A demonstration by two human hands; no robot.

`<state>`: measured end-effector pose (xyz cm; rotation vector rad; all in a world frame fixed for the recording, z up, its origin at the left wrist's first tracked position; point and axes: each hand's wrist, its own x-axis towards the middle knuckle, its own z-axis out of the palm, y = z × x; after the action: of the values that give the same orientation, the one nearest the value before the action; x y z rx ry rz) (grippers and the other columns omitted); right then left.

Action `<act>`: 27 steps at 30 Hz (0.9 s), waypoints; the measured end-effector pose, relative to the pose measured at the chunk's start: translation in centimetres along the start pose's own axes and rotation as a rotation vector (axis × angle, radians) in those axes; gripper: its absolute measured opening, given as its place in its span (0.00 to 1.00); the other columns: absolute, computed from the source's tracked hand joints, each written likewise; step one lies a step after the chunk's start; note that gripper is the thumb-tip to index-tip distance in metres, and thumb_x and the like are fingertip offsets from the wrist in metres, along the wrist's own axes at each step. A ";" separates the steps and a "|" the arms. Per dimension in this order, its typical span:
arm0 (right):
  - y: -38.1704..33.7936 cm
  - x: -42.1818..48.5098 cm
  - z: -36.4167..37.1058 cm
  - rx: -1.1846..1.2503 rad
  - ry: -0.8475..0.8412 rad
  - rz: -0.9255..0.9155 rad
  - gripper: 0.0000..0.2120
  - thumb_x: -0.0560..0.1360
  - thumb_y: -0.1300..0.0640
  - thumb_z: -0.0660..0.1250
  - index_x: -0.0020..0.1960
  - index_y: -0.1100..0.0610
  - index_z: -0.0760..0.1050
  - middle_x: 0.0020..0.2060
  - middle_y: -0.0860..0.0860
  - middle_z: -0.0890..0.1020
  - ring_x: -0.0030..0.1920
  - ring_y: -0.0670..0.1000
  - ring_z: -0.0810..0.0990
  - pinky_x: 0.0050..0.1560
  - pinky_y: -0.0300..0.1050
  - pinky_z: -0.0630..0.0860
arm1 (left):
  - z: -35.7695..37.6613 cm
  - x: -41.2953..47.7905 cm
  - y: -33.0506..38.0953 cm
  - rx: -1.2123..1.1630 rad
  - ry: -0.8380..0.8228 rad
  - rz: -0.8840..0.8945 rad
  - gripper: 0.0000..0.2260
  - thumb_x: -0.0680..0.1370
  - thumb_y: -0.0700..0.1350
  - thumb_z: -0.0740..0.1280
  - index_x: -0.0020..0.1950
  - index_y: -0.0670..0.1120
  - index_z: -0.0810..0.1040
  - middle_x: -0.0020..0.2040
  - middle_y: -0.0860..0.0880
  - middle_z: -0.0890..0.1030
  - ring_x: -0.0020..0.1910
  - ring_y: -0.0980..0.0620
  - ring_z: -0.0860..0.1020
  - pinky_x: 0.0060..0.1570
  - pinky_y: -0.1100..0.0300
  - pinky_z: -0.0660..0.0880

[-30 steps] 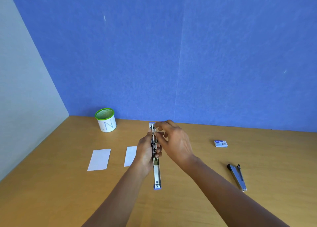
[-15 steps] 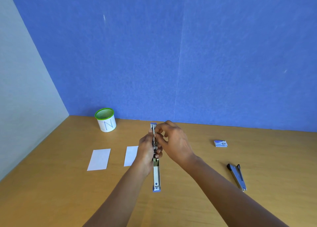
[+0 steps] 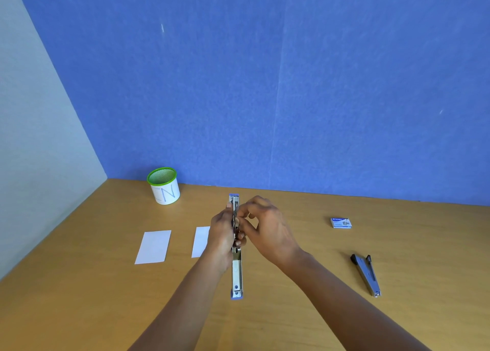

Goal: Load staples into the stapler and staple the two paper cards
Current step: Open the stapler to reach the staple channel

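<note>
A long metal stapler [image 3: 236,271] with blue ends is swung open flat and held above the wooden table [image 3: 79,297]. My left hand [image 3: 221,234] grips it around the middle from the left. My right hand [image 3: 267,228] pinches at the open staple channel near the far end; whatever sits between its fingertips is too small to make out. Two white paper cards lie on the table to the left: one card [image 3: 153,246] in full view, the other card [image 3: 200,240] partly hidden behind my left hand. A small blue staple box [image 3: 341,222] lies to the right.
A white cup with a green rim [image 3: 163,185] stands at the back left near the blue wall. A second, dark stapler [image 3: 367,274] lies on the table at the right. A grey wall bounds the left side.
The stapler and both hands have dipped slightly lower. My right fingertips stay working at the staple channel. Nothing else has moved.
</note>
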<state>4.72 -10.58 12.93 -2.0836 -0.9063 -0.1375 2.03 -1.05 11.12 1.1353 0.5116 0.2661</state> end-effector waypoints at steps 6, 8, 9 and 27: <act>-0.2 -1.1 0.8 0.057 0.058 -0.100 0.03 0.71 0.62 0.66 0.43 0.60 0.78 0.41 0.50 0.80 0.45 0.43 0.73 0.41 0.37 0.72 | -1.0 0.5 0.0 -0.015 0.037 0.017 0.21 0.83 0.48 0.52 0.33 0.42 0.70 0.21 0.50 0.68 0.17 0.56 0.62 0.18 0.69 0.58; -0.3 -1.6 1.2 0.046 0.064 -0.142 0.04 0.71 0.61 0.65 0.43 0.59 0.78 0.39 0.51 0.81 0.44 0.45 0.74 0.39 0.39 0.75 | -1.2 0.7 0.2 0.006 0.040 0.025 0.21 0.83 0.49 0.52 0.33 0.42 0.71 0.21 0.50 0.68 0.19 0.55 0.63 0.22 0.65 0.60; -0.3 -1.9 1.4 0.044 0.076 -0.152 0.05 0.71 0.60 0.64 0.43 0.59 0.78 0.38 0.51 0.81 0.43 0.45 0.75 0.39 0.41 0.77 | -1.2 0.8 0.3 0.011 0.043 0.025 0.21 0.83 0.49 0.52 0.33 0.43 0.72 0.22 0.50 0.68 0.21 0.53 0.64 0.25 0.62 0.61; 0.0 -3.2 2.4 0.757 0.038 0.603 0.10 0.71 0.70 0.67 0.43 0.57 0.73 0.40 0.56 0.81 0.41 0.51 0.80 0.47 0.40 0.79 | -0.8 0.3 0.7 0.441 -0.010 0.106 0.18 0.81 0.52 0.56 0.39 0.46 0.78 0.30 0.49 0.71 0.25 0.53 0.65 0.24 0.65 0.62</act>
<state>1.87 -10.59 10.16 -1.5324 -0.2036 0.4230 1.93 0.06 11.44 1.5952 0.5160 0.2453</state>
